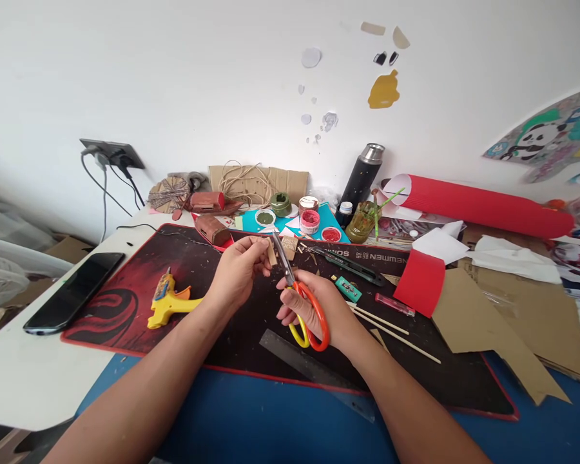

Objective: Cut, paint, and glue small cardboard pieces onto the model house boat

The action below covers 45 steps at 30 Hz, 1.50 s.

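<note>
In the head view, the left hand (pixel 241 263) pinches a small cardboard strip (pixel 271 252) between thumb and fingertips, raised over the dark mat (pixel 236 351). The grip leaves much of the strip bare on the side toward the scissors (pixel 290 276) – probably to keep the fingertips clear of the blades.

The right hand (pixel 327 295) is curled around the scissors' orange and yellow handles, blades pointing up and away from the body, which looks like a natural cutting hold. The blades lie just beside the strip; whether they touch it, I cannot tell.

The yellow glue gun (pixel 163 310) lies on its side on the mat, left of the hands, likely to be easy to grasp. A ruler (pixel 309 368) lies slantwise below the hands, partly past the mat's edge. Beyond the right hand are a utility knife (pixel 352 266) and two thin sticks (pixel 395 330).

Paint pots (pixel 281 205) stand upright toward the wall – presumably to avoid spills – while cardboard sheets (pixel 473 316) lie to the right and a phone (pixel 75 293) rests on the counter (pixel 19 380) at far left.
</note>
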Tool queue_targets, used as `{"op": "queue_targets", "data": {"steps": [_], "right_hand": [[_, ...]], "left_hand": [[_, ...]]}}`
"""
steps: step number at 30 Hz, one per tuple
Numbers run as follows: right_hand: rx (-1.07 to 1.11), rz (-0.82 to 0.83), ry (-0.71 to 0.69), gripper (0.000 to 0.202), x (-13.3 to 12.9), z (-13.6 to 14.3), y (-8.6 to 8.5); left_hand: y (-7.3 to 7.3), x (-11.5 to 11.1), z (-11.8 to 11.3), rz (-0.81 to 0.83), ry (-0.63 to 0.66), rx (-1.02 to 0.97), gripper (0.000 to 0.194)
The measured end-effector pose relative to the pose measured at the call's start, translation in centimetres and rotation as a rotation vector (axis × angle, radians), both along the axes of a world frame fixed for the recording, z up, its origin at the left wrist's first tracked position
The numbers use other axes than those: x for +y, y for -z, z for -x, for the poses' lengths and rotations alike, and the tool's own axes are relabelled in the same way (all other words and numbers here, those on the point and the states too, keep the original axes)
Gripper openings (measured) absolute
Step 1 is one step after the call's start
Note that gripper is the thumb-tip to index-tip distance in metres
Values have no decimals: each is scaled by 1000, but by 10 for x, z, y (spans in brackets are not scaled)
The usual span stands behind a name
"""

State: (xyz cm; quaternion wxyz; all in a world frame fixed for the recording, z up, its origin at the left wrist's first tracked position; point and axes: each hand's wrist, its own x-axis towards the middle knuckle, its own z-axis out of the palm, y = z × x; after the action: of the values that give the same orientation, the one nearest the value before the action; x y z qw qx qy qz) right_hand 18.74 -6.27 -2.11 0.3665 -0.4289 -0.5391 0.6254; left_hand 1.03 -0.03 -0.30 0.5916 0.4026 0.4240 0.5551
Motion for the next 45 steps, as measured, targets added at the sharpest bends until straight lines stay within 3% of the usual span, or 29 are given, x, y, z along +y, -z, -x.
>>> {"op": "queue_targets", "data": {"steps": [7, 13, 17, 45], "right_hand": [[79, 2, -60, 83, -2, 0, -10], [-112, -20, 76, 57, -4, 0, -10], [-231, -91, 70, 48, -6, 1, -10], [-449, -204, 93, 43, -7, 7, -16]], "left_hand": [[1, 0, 0, 10, -6, -9, 34], [1, 0, -1, 7, -14, 4, 34], [-1, 0, -1, 7, -24, 8, 33], [5, -5, -10, 76, 16, -38, 29]]}}
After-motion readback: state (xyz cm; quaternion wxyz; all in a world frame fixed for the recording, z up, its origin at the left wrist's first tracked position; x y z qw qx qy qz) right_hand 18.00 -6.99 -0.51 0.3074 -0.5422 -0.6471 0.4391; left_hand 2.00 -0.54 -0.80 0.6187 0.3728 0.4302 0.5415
